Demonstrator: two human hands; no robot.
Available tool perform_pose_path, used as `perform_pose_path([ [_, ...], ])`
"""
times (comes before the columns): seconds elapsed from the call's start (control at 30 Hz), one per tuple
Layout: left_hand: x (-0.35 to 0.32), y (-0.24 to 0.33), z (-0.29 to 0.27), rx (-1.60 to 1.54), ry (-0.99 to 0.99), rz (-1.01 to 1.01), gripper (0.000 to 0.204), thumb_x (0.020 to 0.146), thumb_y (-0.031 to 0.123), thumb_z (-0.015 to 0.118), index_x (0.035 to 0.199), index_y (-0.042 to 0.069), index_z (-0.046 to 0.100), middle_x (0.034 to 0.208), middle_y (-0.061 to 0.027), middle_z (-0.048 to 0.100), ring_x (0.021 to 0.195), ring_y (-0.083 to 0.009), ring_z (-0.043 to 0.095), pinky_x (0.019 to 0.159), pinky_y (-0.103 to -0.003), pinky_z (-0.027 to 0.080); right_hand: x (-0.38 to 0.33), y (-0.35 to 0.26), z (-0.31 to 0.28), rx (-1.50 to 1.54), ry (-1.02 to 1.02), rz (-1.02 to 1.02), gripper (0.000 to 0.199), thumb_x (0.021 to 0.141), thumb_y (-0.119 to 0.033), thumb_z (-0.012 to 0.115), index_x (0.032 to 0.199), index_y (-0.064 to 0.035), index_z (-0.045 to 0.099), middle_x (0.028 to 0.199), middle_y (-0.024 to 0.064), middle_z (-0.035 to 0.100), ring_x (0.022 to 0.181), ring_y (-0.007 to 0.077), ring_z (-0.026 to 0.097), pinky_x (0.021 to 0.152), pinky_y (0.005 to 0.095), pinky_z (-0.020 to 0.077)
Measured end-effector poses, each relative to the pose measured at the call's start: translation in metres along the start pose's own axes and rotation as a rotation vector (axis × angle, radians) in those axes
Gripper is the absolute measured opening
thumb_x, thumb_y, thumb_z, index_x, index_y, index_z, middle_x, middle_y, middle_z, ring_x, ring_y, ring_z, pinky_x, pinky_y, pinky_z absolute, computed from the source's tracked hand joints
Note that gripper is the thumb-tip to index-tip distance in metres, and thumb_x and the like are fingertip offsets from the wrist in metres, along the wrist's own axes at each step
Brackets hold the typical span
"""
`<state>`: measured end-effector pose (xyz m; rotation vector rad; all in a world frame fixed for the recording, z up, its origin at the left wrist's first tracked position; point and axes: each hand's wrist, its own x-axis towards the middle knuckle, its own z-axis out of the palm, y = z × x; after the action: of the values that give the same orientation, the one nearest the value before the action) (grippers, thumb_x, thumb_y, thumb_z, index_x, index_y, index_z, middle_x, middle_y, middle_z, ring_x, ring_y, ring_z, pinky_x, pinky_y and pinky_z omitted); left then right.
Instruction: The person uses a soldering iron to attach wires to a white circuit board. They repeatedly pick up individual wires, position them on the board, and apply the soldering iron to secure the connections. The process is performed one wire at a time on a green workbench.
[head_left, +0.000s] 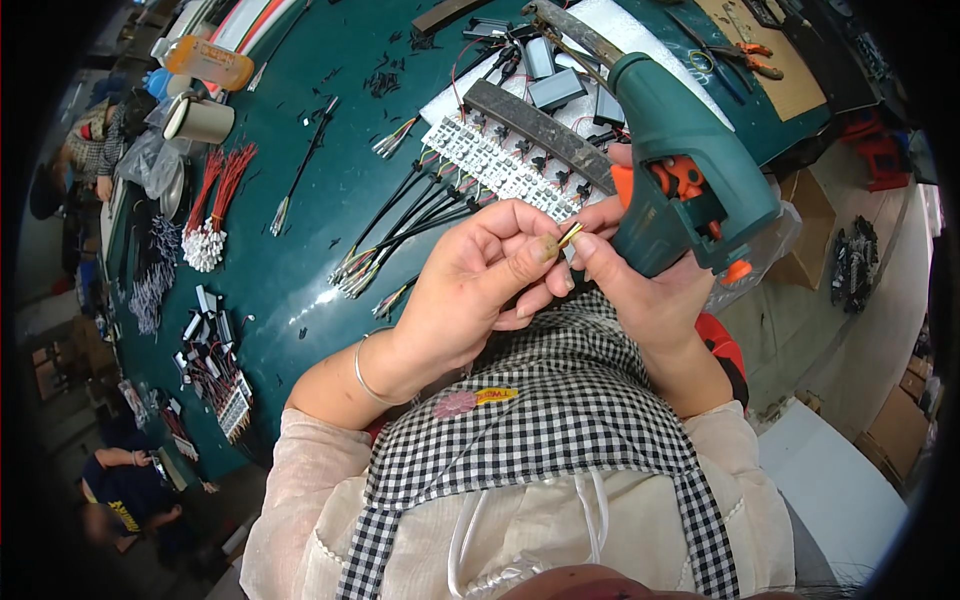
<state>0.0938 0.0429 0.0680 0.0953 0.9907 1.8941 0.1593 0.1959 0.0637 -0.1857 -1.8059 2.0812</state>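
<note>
My left hand [480, 265] is closed in a pinch on a short end of thin wires [569, 236], with yellow and dark strands showing. My right hand [645, 295] meets it there, thumb and finger at the same wires. A dark green hand-held power tool [640, 110] with an orange trigger rests in the crook of my right hand, its grey nose pointing away over the table; it hides part of that hand's fingers. Just beyond my hands lies a white perforated board [495, 160], with black cables [420, 215] fanning out from it, their ends stripped into coloured wires.
A heavy dark bar [540, 135] lies across the board, with grey rectangular modules [555, 90] behind it. Left on the green table [290, 255] are red wire bundles [215, 200], a white cup [200, 120] and an orange bottle [208, 63]. Orange-handled pliers [752, 58] sit far right.
</note>
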Motion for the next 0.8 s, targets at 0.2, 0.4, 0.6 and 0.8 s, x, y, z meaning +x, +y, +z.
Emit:
perform_pose_path([
  [0.2,-0.003,-0.004,0.007,0.039,0.089,0.116,0.017,0.092,0.013,0.058,0.104,0.001,0.054,0.078,-0.0050,0.059,0.053,-0.0037,0.041,0.042,-0.016,0.027,0.000,0.002,-0.004,-0.144,-0.094,-0.093,0.056,0.073,0.011,0.062,0.124,0.0089,0.039,0.096,0.0146,0.059,0.076,0.0142,0.061,0.069,0.0263,0.0515],
  [0.4,-0.005,-0.002,0.003,0.016,0.102,0.088,0.013,0.089,0.010,0.060,0.098,0.001,0.058,0.075,-0.0047,0.057,0.051,-0.0032,0.039,0.040,-0.017,0.025,-0.009,0.006,-0.014,-0.559,-0.339,-0.298,0.055,0.077,0.006,0.060,0.126,0.0069,0.035,0.091,0.0102,0.060,0.079,0.0118,0.056,0.077,0.0241,0.0441],
  [0.6,-0.002,-0.006,-0.003,0.068,0.078,0.111,0.010,0.086,0.005,0.064,0.093,0.003,0.059,0.072,-0.0008,0.057,0.050,-0.0022,0.040,0.040,-0.017,0.026,-0.021,0.015,-0.008,-0.226,-0.207,-0.152,0.060,0.080,0.004,0.058,0.131,0.0060,0.027,0.089,0.0112,0.059,0.078,0.0119,0.055,0.072,0.0244,0.0454],
  [0.8,-0.001,-0.002,0.001,0.232,0.053,0.067,0.013,0.083,0.007,0.069,0.091,0.003,0.060,0.073,0.0016,0.060,0.055,0.0006,0.046,0.044,-0.014,0.030,-0.009,0.002,-0.007,-0.109,-0.010,-0.064,0.056,0.077,0.002,0.059,0.127,0.0081,0.035,0.086,0.0132,0.061,0.071,0.0113,0.055,0.070,0.0238,0.0459],
])
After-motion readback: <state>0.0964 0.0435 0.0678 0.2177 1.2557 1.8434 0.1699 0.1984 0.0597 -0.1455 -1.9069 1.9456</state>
